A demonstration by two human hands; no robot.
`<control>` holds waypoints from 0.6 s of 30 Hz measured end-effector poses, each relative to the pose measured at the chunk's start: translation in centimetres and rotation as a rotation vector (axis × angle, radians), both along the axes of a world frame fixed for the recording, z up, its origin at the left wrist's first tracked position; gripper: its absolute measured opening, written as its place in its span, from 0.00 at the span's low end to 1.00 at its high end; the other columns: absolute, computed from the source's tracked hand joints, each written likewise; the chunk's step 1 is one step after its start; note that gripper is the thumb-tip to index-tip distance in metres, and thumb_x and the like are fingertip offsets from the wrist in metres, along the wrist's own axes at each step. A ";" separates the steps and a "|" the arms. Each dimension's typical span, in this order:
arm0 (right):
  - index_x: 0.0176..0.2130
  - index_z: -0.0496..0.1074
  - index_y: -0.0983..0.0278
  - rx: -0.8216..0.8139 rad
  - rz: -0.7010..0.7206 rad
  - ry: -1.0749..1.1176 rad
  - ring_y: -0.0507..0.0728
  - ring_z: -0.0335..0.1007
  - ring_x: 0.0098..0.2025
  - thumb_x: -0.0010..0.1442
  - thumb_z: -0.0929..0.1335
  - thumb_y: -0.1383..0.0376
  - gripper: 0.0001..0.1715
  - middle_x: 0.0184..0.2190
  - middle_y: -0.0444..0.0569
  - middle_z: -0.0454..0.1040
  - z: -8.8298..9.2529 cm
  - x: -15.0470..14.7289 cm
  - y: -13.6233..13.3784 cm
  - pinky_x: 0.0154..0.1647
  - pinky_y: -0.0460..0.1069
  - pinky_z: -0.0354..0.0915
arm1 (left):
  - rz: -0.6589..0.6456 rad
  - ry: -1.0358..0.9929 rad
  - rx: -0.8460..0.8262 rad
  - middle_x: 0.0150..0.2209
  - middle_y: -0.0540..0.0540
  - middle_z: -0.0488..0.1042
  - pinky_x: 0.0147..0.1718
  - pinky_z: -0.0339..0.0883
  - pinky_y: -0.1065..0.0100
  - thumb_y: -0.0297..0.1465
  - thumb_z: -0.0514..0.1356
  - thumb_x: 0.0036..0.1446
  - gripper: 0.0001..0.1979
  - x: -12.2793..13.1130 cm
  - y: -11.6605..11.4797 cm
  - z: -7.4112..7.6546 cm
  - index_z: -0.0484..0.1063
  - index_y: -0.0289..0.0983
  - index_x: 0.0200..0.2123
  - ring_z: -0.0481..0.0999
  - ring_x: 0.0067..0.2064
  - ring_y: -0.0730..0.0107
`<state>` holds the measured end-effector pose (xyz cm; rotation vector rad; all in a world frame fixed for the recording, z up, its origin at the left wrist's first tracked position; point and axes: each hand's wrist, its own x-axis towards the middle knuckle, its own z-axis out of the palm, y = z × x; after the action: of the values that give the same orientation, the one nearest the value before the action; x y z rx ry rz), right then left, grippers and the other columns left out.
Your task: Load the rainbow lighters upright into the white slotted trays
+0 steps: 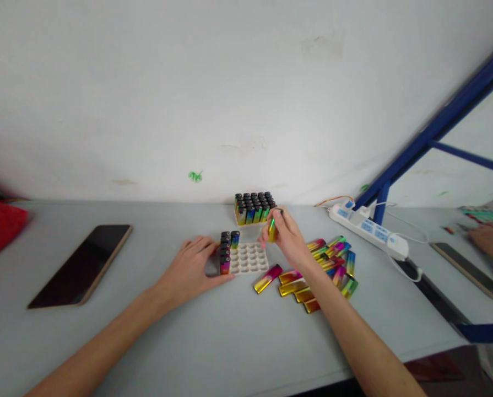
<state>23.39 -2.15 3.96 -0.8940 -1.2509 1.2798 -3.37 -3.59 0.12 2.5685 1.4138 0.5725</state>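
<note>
My left hand (190, 266) rests at the left side of a white tray (249, 270) of small square pockets, its thumb along the front edge and its fingers by the left side. Several shiny lighters with black tops (225, 264) stand upright in the tray's left column, and one blue-green lighter (235, 239) stands beside them at the back. Above the tray's back right, my right hand (285, 234) is closed on a yellow-green lighter (272, 229), held upright. One pink-and-gold lighter (267, 279) lies on the table near the tray's front right corner.
A heap of metallic lighters (293, 286) lies under my right forearm. Behind stands a full tray of lighters (252, 212). A phone (81, 266) is at left, a white power strip (370, 229) and blue metal frame (420, 143) at right. Another person's hand (492, 242) shows far right.
</note>
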 end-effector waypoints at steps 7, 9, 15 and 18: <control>0.25 0.59 0.58 -0.312 0.019 -0.069 0.48 0.40 0.20 0.60 0.66 0.24 0.43 0.19 0.34 0.47 -0.9 -1.9 -1.2 0.19 0.45 0.41 | -0.017 -0.006 -0.001 0.46 0.39 0.81 0.51 0.72 0.49 0.59 0.70 0.57 0.29 0.6 0.0 -0.1 0.79 0.39 0.44 0.80 0.49 0.45; 0.22 0.55 0.57 -0.323 -0.015 -0.085 0.49 0.38 0.20 0.62 0.64 0.26 0.43 0.17 0.35 0.46 -1.2 -2.3 -1.1 0.20 0.46 0.40 | -0.011 -0.008 0.002 0.46 0.39 0.81 0.52 0.72 0.48 0.57 0.71 0.57 0.28 0.7 0.0 -0.2 0.79 0.39 0.45 0.80 0.49 0.45; 0.21 0.51 0.56 -0.347 -0.084 -0.166 0.51 0.37 0.19 0.72 0.56 0.45 0.32 0.15 0.38 0.47 -2.0 -2.8 -1.2 0.19 0.48 0.40 | -0.016 -0.031 0.002 0.45 0.40 0.81 0.50 0.74 0.49 0.56 0.71 0.57 0.27 0.7 -0.1 -0.2 0.78 0.39 0.44 0.80 0.48 0.46; 0.22 0.55 0.56 -0.241 -0.056 -0.226 0.52 0.45 0.20 0.73 0.57 0.40 0.35 0.16 0.39 0.51 -2.5 -2.5 -1.2 0.20 0.48 0.46 | -0.021 -0.046 0.014 0.45 0.40 0.81 0.50 0.74 0.50 0.57 0.71 0.57 0.27 0.6 -0.1 -0.2 0.78 0.40 0.44 0.80 0.48 0.46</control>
<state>20.85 -3.34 1.43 -1.2678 -1.2511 1.3307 -2.76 -3.65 -0.13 2.5603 1.3716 0.6358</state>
